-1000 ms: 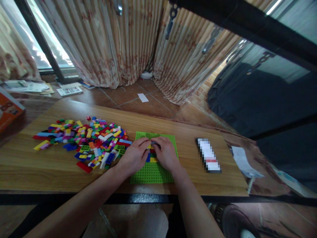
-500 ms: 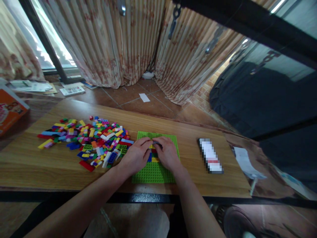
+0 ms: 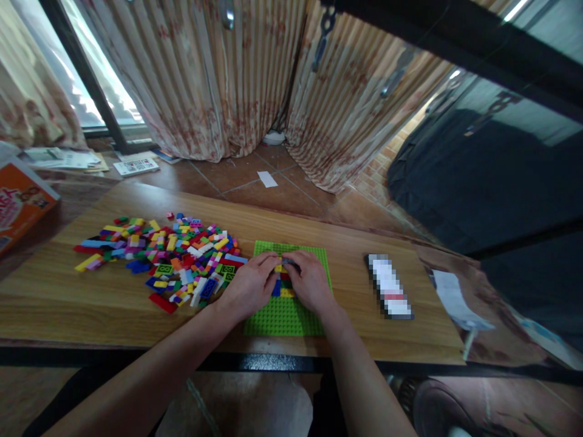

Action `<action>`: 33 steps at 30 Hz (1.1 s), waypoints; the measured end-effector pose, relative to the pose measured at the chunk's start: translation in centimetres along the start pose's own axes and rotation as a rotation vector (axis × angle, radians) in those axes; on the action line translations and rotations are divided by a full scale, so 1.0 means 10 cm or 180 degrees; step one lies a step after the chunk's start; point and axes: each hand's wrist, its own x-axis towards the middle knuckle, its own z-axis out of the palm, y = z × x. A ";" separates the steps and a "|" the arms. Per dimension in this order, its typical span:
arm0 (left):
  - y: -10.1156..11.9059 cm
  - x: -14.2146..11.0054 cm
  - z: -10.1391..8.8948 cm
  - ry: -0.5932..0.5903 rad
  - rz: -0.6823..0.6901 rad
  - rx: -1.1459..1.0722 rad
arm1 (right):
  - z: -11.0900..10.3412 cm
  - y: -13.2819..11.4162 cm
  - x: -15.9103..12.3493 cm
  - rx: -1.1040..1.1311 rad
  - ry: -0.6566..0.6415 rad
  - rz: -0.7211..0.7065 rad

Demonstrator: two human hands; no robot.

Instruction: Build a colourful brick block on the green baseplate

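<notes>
Both the left hand [image 3: 252,284] and the right hand [image 3: 311,283] are bending over a green board [image 3: 285,321], their fingertips nearly meeting above its middle. The fingers of each are curling inward around small bricks; a yellow brick [image 3: 278,267] is showing between them. Whether either hand is gripping it or only touching it, I cannot tell, as the fingers are covering most of that spot.

Just below the fingertips, a blue brick [image 3: 276,288] is sitting on the board, with another yellow brick [image 3: 287,292] lying to its right and a red brick [image 3: 285,277] partly showing between the hands. The board is lying flat on the wooden table [image 3: 350,328], near its front edge.

To the left of the board, a wide pile [image 3: 182,258] of loose, mixed-colour bricks is spreading over the table, its right side reaching close to the left hand. A long red brick [image 3: 163,303] is resting at the pile's near side. To the right of the board and well apart from it, a phone [image 3: 390,286] is lying flat, its screen blurred into squares.

An orange box [image 3: 25,206] is standing by the table's left end. Beyond the table, a white paper [image 3: 267,179] is lying on the tiled floor [image 3: 228,176], and patterned curtains [image 3: 191,91] are hanging behind.
</notes>
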 end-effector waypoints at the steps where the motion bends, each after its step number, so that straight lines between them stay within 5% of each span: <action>1: -0.01 0.00 0.01 0.0006 0.0014 0.0011 | 0.00 0.00 0.00 -0.0003 -0.0007 -0.0002; 16: 0.05 -0.01 0.01 -0.0037 0.0106 0.0418 | 0.03 -0.02 -0.01 0.0008 0.0084 0.0048; 33: 0.02 -0.02 -0.02 -0.0155 -0.0181 -0.0087 | -0.04 0.06 0.00 0.0775 0.0146 0.0165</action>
